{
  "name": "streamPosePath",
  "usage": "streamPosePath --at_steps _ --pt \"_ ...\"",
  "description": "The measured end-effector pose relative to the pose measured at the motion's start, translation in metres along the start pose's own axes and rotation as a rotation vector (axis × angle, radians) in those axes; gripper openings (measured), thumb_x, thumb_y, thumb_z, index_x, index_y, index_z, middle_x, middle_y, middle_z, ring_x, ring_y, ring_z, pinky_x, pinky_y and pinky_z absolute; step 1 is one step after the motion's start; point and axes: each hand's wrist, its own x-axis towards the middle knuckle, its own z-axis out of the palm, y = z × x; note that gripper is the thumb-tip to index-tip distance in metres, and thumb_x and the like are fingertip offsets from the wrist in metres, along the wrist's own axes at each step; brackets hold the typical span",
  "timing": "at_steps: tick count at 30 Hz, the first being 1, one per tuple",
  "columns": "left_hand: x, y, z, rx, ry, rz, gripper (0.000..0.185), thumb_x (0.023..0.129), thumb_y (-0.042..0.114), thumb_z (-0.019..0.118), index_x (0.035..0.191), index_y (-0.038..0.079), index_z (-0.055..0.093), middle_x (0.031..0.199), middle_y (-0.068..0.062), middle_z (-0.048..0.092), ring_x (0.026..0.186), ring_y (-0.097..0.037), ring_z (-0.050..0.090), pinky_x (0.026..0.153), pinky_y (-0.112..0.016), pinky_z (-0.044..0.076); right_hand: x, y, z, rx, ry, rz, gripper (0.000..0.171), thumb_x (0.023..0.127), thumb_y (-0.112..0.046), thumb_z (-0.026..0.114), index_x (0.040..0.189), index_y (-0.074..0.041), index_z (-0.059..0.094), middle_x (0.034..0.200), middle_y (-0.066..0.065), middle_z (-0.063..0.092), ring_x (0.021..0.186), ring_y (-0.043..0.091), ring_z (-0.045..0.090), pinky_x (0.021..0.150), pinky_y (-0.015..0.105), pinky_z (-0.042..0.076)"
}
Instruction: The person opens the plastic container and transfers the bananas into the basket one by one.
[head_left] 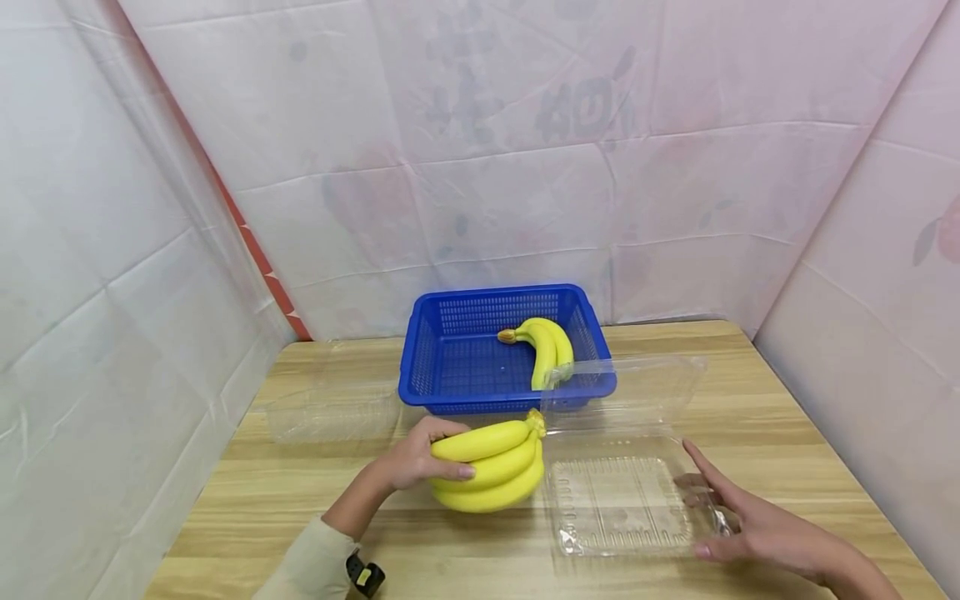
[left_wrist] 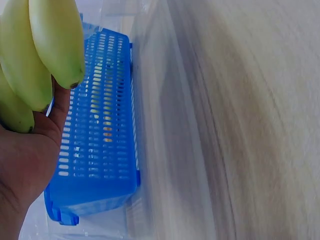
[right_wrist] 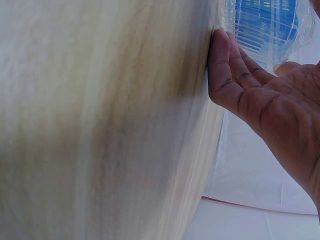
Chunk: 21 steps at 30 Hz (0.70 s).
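My left hand (head_left: 420, 460) grips a yellow banana bunch (head_left: 491, 471) just above the wooden table (head_left: 300, 492), left of an open clear plastic clamshell box (head_left: 622, 500). The left wrist view shows the same banana bunch (left_wrist: 35, 55) against my palm (left_wrist: 25, 165). My right hand (head_left: 731, 517) lies with straight fingers against the box's right edge; its fingers (right_wrist: 225, 65) touch the clear plastic in the right wrist view. The box's lid (head_left: 622, 387) stands up behind it. A second banana bunch (head_left: 547, 346) lies in a blue basket (head_left: 450, 367).
Another clear clamshell box (head_left: 330, 408) sits at the table's left, beside the blue basket (left_wrist: 95, 145). White sheeting walls close in on the left, back and right. Bare wood shows along the near edge and at the far right.
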Motion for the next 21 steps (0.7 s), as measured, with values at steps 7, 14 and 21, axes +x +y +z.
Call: streamPosePath --at_steps 7,14,21 --pt "-0.003 0.001 -0.01 0.001 0.047 0.024 0.01 0.094 0.008 0.077 0.096 0.002 0.07 0.075 0.005 0.055 0.067 -0.001 0.05 0.058 -0.021 0.047 0.0 0.0 0.0 0.019 -0.003 -0.004 0.118 0.098 -0.011 0.074 0.171 -0.029 -0.016 0.163 0.011 0.035 0.131 -0.017 0.047 0.091 0.016 0.053" --pt "0.0 0.0 -0.016 0.041 0.171 -0.007 0.005 0.096 0.008 0.074 0.099 0.005 0.071 0.074 0.005 0.055 0.066 -0.003 0.051 0.057 -0.022 0.048 0.0 0.002 -0.001 0.023 -0.001 -0.012 0.118 0.098 -0.011 0.075 0.171 -0.028 -0.016 0.154 -0.023 0.039 0.131 -0.017 0.048 0.092 0.015 0.051" --pt "0.004 0.007 -0.019 0.051 0.29 -0.077 0.017 0.099 0.015 0.071 0.11 0.002 0.071 0.083 0.0 0.064 0.07 -0.007 0.062 0.06 -0.028 0.057 -0.001 0.002 0.0 0.025 -0.001 -0.016 0.119 0.098 -0.011 0.075 0.171 -0.028 -0.017 0.151 -0.032 0.04 0.131 -0.018 0.047 0.091 0.017 0.053"
